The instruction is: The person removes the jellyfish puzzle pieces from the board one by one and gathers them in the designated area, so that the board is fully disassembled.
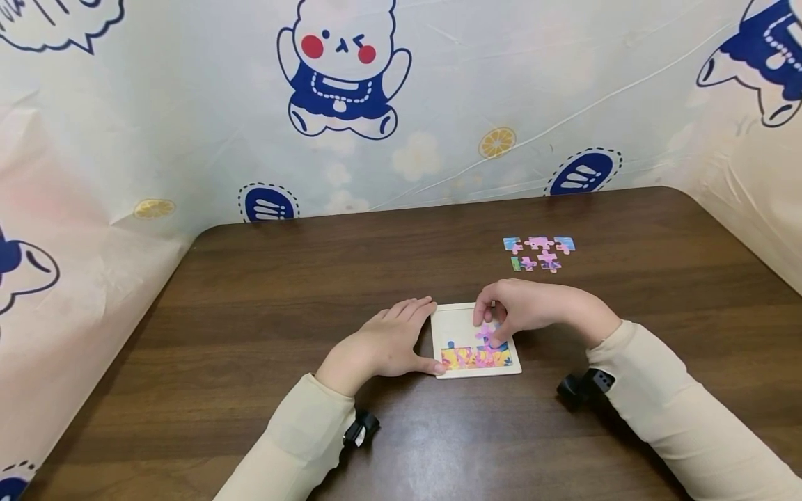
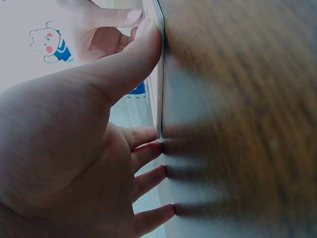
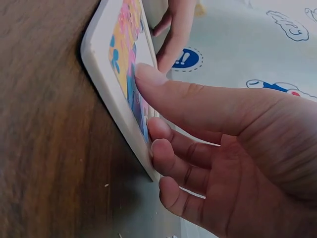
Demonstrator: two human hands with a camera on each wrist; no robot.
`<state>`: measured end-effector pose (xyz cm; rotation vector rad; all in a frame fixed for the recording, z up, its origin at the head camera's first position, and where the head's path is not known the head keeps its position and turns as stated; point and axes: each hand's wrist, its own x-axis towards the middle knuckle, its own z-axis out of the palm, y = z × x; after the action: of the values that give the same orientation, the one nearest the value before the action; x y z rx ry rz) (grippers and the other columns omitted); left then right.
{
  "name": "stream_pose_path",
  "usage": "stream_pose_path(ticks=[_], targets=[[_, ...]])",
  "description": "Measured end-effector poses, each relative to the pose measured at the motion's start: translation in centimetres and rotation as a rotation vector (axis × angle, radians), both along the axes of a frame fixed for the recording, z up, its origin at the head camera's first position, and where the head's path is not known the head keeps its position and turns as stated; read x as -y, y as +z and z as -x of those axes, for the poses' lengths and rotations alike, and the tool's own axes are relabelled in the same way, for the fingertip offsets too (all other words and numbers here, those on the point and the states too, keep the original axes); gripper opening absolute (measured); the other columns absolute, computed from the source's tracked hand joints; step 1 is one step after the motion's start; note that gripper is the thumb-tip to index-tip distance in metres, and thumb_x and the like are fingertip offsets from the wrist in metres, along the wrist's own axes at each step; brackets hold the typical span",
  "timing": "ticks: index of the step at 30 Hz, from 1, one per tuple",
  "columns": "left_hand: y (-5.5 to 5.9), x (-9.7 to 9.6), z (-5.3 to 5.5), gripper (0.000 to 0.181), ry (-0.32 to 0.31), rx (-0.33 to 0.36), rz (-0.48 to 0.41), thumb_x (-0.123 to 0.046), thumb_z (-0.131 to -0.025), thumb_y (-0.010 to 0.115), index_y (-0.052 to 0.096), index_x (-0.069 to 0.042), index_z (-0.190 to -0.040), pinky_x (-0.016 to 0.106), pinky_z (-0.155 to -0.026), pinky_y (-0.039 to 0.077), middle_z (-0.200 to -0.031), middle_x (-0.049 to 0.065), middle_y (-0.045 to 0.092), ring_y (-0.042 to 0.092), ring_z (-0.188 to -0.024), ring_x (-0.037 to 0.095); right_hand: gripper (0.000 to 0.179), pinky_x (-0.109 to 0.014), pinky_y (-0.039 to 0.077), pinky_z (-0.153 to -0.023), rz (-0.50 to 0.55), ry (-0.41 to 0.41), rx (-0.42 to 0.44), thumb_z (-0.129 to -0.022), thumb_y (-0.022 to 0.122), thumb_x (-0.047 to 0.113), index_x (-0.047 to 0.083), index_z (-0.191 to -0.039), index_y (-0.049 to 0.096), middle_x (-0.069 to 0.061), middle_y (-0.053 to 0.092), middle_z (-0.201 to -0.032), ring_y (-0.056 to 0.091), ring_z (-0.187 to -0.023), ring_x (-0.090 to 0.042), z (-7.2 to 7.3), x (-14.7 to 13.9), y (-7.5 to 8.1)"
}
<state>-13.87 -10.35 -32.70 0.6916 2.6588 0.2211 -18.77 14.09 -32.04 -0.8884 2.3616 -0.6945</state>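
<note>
Dark brown wood-grain counter (image 1: pixel 282 278), rounded at its far corners.
A pale puzzle tray (image 1: pixel 479 373) lies flat on it; beyond, slightly right, loose jigsaw pieces (image 1: pixel 539 243) lie in two rows.

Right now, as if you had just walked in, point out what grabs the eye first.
Probably first is the big red-cheeked cartoon figure on the pale cloth behind the table. Next is the small, partly filled puzzle tray on the table, with the left hand at its left edge and the right hand over its right side. Bright loose puzzle pieces lie beyond the right hand.
</note>
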Motion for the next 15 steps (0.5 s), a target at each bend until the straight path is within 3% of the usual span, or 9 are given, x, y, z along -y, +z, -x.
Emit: stream_pose_path(ticks=[15], targets=[[-0.09, 0.07, 0.05, 0.098, -0.004, -0.005, 0.001, -0.059, -0.085, 0.069, 0.023, -0.013, -0.158, 0.046, -0.118, 0.022, -0.163, 0.003, 0.02, 0.019, -0.149, 0.024, 0.023, -0.028, 0.04, -0.066, -0.035, -0.038, -0.028, -0.079, 0.084, 0.014, 0.01, -0.093, 0.067, -0.002, 0.051, -0.08, 0.046, -0.074, -0.015, -0.28, 0.5, 0.0]])
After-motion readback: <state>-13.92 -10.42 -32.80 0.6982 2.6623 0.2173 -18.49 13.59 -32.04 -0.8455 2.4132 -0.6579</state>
